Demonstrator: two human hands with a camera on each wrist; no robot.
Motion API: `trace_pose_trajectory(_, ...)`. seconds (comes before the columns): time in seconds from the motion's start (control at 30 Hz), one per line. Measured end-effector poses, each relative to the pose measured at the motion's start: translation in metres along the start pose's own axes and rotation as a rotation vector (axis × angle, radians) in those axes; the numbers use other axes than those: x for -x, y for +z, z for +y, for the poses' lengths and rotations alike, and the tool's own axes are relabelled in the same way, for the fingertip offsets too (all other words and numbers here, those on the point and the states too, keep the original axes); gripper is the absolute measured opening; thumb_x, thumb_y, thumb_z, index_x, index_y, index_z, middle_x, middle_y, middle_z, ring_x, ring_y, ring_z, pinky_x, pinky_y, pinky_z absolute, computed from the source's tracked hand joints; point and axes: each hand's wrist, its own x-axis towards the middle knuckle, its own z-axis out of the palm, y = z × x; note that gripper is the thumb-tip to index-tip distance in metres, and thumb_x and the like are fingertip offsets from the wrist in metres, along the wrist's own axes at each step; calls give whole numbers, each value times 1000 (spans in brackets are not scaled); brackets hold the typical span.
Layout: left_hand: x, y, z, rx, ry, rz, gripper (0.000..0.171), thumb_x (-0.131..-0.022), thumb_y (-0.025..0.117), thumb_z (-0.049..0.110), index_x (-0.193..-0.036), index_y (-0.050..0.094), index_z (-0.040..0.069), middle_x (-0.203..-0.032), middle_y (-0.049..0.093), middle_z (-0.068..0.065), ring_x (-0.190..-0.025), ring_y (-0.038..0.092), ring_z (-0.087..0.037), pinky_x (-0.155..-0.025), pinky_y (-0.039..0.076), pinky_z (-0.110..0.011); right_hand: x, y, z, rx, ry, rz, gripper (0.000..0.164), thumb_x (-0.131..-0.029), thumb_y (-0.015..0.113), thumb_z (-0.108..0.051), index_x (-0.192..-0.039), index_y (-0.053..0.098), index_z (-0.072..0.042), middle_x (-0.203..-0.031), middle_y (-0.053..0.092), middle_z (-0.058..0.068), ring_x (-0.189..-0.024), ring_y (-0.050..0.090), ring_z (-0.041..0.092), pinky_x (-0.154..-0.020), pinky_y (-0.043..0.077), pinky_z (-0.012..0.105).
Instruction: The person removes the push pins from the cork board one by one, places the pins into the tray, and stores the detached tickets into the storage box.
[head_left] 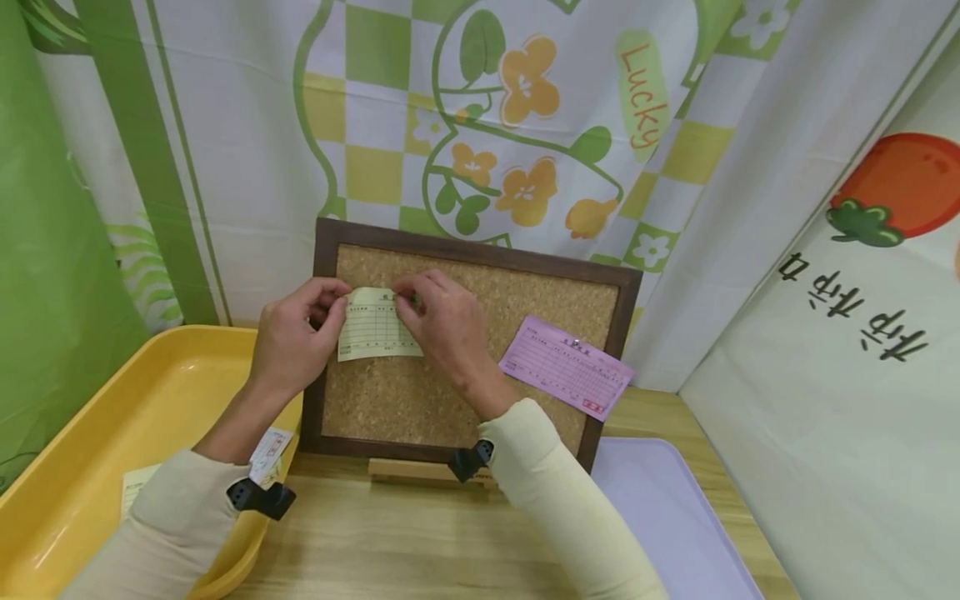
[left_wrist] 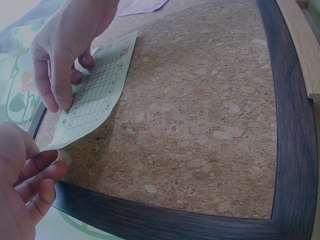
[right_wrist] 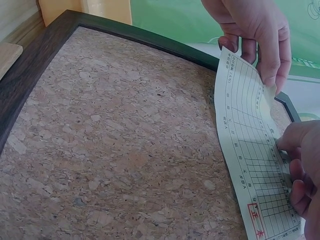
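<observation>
A pale yellow receipt slip (head_left: 373,332) lies against the upper left of a dark-framed cork board (head_left: 420,404). My left hand (head_left: 294,335) pinches the slip's upper left corner between thumb and fingers. At its top edge, right of that corner, the curled fingers of my right hand (head_left: 452,332) grip the paper; whether a pin sits under those fingertips is hidden. The slip (right_wrist: 250,155) bows, its lower edge standing off the cork in the right wrist view. A purple receipt slip (head_left: 562,367) hangs tilted at the board's right, a small pin (head_left: 576,342) near its top.
Left of the board stands a yellow tray (head_left: 82,433) with more paper slips (head_left: 270,454), partly behind my left arm. A lilac tray (head_left: 660,492) lies at the right. The board leans on a small wooden stand (head_left: 405,469) before a patterned curtain (head_left: 375,108).
</observation>
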Motion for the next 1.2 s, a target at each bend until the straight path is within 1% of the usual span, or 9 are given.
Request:
trace_pose_trajectory(0.37,0,0,0,8,-1,-1,10,-99,64,2,-105,70,-2,-81,69,-9,-61,62,-17,-56,41,-15,-1,-1,-1,8,-34,-14,6,-94,75,-12,-99,78,-12,-93,70,-2,-76,64,9,-63,51,26)
trace_pose_trajectory(0.63,0,0,0,2,4,6,10,-98,64,2,-104,71,-2,-81,70,-9,-61,63,-18,-56,41,-15,2,-1,-3,127,-57,-46,8,-98,70,-17,-104,76,-14,-94,66,0,-69,60,12,-56,50,29)
trace_pose_trajectory(0.9,0,0,2,-2,1,-1,9,-98,65,3,-104,70,-1,-80,70,-8,-61,62,-17,-55,41,-16,3,0,-3,125,-53,-31,8,-99,68,-16,-104,75,-14,-96,67,0,-70,60,12,-55,50,30)
trace_pose_trajectory(1.2,0,0,2,-11,5,-2,9,-98,65,2,-104,71,-2,-79,70,-8,-60,61,-16,-54,40,-16,4,-2,-4,115,-64,-45,6,-97,69,-14,-101,73,-12,-96,67,1,-81,64,16,-61,54,32)
